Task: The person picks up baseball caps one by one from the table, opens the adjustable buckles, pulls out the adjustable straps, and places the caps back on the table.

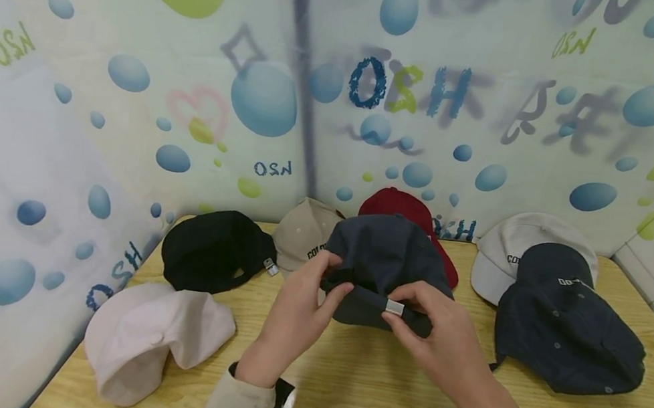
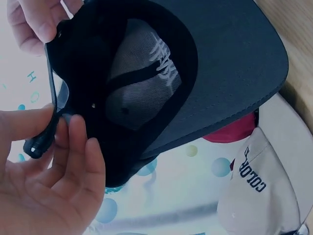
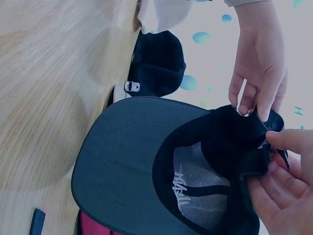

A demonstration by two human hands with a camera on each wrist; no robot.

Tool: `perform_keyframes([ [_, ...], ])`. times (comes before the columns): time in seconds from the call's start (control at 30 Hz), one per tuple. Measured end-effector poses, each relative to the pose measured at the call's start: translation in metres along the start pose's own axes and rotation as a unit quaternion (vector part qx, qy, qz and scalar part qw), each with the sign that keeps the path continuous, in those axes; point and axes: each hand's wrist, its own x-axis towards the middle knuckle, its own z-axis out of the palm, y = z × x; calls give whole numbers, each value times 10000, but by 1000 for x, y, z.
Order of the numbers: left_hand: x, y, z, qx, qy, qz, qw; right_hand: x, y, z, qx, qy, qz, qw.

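Note:
A dark navy cap (image 1: pixel 389 245) is held up over the table, its back strap toward me. My left hand (image 1: pixel 297 308) pinches the strap (image 1: pixel 366 297) at its left side between thumb and fingers. With thumb and fingertips my right hand (image 1: pixel 440 325) grips the strap at the silver buckle (image 1: pixel 394 307). In the left wrist view the cap's inside shows, with a pale mesh lining (image 2: pixel 129 98) and the back of white stitching (image 2: pixel 165 66). Its brim (image 3: pixel 127 147) stretches away from both hands in the right wrist view.
On the wooden table (image 1: pixel 367 383), a black cap (image 1: pixel 207 247) and a pale pink cap (image 1: pixel 149 332) lie left. Behind the held cap are a beige cap (image 1: pixel 303 228) and a red cap (image 1: pixel 394 201). A light cap (image 1: pixel 541 235) and another navy cap (image 1: pixel 573 333) lie right.

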Motion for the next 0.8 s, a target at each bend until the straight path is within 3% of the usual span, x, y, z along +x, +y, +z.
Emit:
perform_keyframes([
  [0.13, -3, 4, 2, 193, 417, 365, 9983, 0, 1, 0, 54, 134, 13, 9999],
  [0.27, -6, 9, 5, 653, 1086, 962, 9873, 1, 0, 1, 140, 271, -76, 9995],
  [0.37, -6, 11, 6, 843, 1276, 1133, 9817, 2, -1, 1, 225, 330, -121, 9991],
  [0.47, -5, 11, 6, 659, 1055, 1039, 9868, 2, -2, 2, 276, 341, -145, 9989],
  [0.63, -5, 10, 9, 181, 363, 722, 9966, 2, -4, 3, 357, 309, -189, 9987],
  [0.8, -6, 9, 13, -195, -193, 704, 9971, 2, -6, 5, 539, 233, -170, 9981],
])
